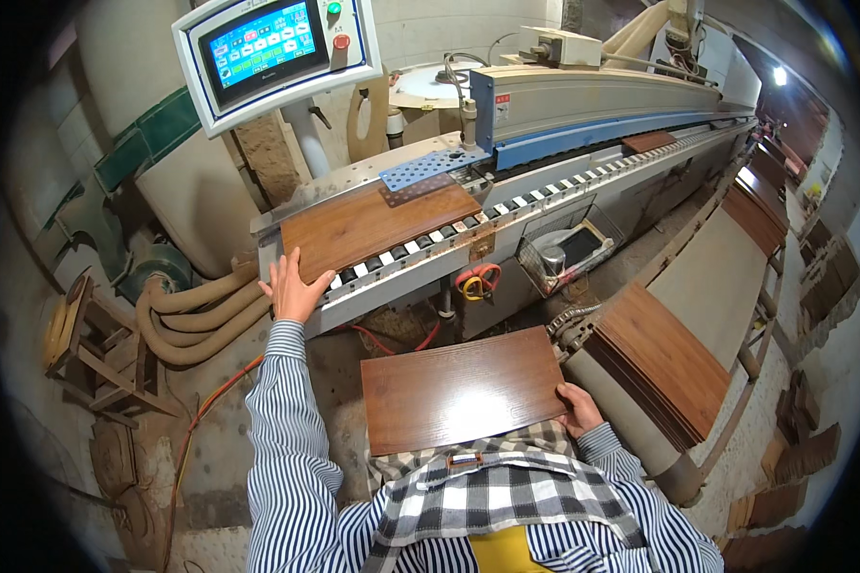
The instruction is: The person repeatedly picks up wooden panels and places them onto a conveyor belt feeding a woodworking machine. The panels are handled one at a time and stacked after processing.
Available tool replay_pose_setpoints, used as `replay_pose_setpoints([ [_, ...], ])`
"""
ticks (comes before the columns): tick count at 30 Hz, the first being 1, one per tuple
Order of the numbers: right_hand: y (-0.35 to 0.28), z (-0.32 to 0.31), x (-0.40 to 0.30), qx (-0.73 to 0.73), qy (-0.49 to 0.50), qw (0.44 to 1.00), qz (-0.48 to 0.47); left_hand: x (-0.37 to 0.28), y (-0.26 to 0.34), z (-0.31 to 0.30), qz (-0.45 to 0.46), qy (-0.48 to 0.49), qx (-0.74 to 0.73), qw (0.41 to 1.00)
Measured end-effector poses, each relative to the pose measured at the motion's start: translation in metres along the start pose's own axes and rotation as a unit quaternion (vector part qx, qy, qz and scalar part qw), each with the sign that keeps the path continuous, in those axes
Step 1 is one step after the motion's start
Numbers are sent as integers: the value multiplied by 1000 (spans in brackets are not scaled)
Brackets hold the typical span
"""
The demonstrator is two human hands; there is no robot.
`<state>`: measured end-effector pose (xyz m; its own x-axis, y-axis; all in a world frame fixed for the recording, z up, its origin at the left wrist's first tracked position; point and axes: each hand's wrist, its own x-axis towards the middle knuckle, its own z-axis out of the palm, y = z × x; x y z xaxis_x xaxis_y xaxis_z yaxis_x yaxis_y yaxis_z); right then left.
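My left hand point(294, 290) is spread at the near left end of a brown wood-grain board point(380, 225), its fingers at the board's edge. That board lies flat on the infeed of an edge banding machine point(602, 107), beside a row of black and white conveyor pads point(401, 252). The board's far end reaches under a perforated blue plate point(430, 168). My right hand point(580, 410) grips the right edge of a second wood-grain board point(459, 387), held in front of my checked apron. Its thumb shows on top, while the other fingers are partly hidden beneath.
A stack of boards point(659, 358) rests on a roller conveyor belt point(709, 265) to the right. Red-handled scissors point(479, 281) and a wire basket point(570, 247) hang on the machine's side. A control panel point(279, 57) stands upper left, above ribbed hoses point(208, 322) and a wooden stool point(107, 351).
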<state>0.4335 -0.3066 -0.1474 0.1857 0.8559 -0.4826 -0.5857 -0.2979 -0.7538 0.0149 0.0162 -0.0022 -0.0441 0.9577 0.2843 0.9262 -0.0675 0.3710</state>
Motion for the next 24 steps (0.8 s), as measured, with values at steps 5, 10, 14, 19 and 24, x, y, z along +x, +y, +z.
replay_pose_setpoints([
  [5,-5,5,-1,-14,6,1000,-25,-2,-8,-3,12,-9,-32,999],
  [10,-8,0,-6,-37,20,995,-91,-3,-5,-4,16,-12,-29,999],
  [14,-9,-2,-8,-7,7,999,-54,-4,-1,-5,15,-12,-29,999],
  [19,-5,-6,-2,-43,18,999,-4,-2,-13,-4,29,-18,-51,998],
  [24,-4,-9,2,-36,22,999,6,-1,-16,-12,44,-47,-76,995],
])
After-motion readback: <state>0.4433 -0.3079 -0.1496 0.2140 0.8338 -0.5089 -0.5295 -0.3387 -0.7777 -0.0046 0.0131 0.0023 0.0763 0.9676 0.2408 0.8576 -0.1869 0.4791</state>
